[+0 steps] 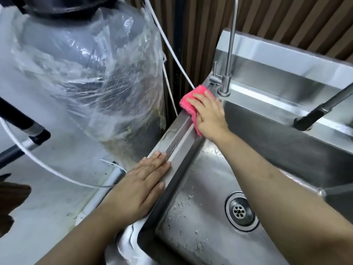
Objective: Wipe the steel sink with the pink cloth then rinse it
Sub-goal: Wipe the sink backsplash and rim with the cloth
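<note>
The steel sink [177, 138] fills the right half of the view, its basin wet with droplets around the round drain [241, 210]. My right hand [209, 116] presses the pink cloth [188, 101] flat onto the far end of the sink's left rim, close to the base of the thin steel tap [227, 73]. My left hand [142, 184] lies flat on the near part of the same rim, fingers together and holding nothing.
A grey tank wrapped in clear plastic [86, 73] stands left of the sink. White tubes [172, 54] run past it toward the sink corner. A dark spray faucet [321, 109] reaches in from the right. A brown slatted wall is behind.
</note>
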`<state>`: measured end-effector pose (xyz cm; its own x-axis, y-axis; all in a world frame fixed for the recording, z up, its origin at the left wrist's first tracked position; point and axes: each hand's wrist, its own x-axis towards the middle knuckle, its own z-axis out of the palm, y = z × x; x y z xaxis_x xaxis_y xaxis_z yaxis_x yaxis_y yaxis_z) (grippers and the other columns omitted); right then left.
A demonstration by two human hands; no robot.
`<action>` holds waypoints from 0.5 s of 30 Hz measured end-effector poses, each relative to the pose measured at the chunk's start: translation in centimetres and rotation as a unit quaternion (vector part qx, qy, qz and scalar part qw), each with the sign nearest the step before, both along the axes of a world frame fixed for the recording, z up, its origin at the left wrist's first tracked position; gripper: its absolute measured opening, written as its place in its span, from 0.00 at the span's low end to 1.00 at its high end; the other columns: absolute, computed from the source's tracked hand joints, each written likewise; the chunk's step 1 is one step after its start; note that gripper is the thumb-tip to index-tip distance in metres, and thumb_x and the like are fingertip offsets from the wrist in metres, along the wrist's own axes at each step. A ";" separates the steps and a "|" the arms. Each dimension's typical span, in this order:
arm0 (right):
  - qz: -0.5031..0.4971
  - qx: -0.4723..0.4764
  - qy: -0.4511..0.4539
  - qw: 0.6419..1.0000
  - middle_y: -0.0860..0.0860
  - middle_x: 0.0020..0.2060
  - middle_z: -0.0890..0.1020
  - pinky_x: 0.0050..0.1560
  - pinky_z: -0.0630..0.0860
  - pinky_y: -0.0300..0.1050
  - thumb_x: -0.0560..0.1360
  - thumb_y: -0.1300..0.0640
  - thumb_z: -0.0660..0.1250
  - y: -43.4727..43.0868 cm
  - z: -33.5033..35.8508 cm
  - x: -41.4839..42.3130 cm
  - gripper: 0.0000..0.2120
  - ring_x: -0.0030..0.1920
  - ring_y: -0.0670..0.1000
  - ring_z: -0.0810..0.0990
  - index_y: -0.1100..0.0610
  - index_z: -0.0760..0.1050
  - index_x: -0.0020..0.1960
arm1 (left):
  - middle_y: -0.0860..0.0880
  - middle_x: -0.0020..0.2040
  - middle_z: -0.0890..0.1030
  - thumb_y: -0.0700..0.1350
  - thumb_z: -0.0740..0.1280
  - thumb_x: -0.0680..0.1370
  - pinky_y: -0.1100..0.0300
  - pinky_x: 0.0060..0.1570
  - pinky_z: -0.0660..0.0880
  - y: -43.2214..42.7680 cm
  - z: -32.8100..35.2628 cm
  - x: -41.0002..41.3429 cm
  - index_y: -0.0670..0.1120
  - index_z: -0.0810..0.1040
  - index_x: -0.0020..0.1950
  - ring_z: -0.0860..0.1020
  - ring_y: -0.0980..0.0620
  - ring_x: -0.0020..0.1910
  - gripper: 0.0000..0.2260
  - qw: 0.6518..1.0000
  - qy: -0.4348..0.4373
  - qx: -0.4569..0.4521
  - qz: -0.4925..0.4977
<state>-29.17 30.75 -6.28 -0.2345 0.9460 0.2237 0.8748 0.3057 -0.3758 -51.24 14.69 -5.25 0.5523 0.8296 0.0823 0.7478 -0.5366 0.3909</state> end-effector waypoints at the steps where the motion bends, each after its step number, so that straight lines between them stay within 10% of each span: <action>1: 0.028 0.007 0.003 1.000 0.52 0.69 0.70 0.71 0.50 0.57 0.71 0.56 0.52 -1.5 -0.3 -0.7 0.26 0.73 0.58 0.59 0.51 0.71 0.68 | 0.45 0.73 0.65 0.53 0.50 0.81 0.54 0.71 0.55 0.0 -0.2 0.0 0.43 0.67 0.71 0.57 0.52 0.74 0.23 1.000 0.000 0.003 0.001; 7: 0.156 0.022 0.010 0.987 0.48 0.71 0.68 0.67 0.54 0.54 0.73 0.57 0.51 -5.5 -1.1 -1.4 0.26 0.74 0.56 0.58 0.46 0.67 0.70 | 0.45 0.73 0.64 0.54 0.48 0.81 0.52 0.70 0.56 0.4 -0.4 0.2 0.43 0.67 0.71 0.58 0.52 0.74 0.23 1.000 -0.003 0.014 0.009; 15: 0.056 -0.005 -0.001 0.998 0.48 0.73 0.65 0.70 0.49 0.53 0.73 0.56 0.49 -4.4 -0.3 -2.1 0.27 0.75 0.55 0.53 0.48 0.65 0.72 | 0.46 0.73 0.64 0.53 0.49 0.81 0.56 0.73 0.50 -0.2 0.2 0.0 0.44 0.66 0.71 0.57 0.53 0.74 0.23 1.000 -0.005 -0.009 0.006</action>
<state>-31.31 26.30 -6.62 -0.3389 0.9163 0.2134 0.8368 0.3973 -0.3768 -51.29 14.52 -5.10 0.5422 0.8372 0.0721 0.7500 -0.5208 0.4077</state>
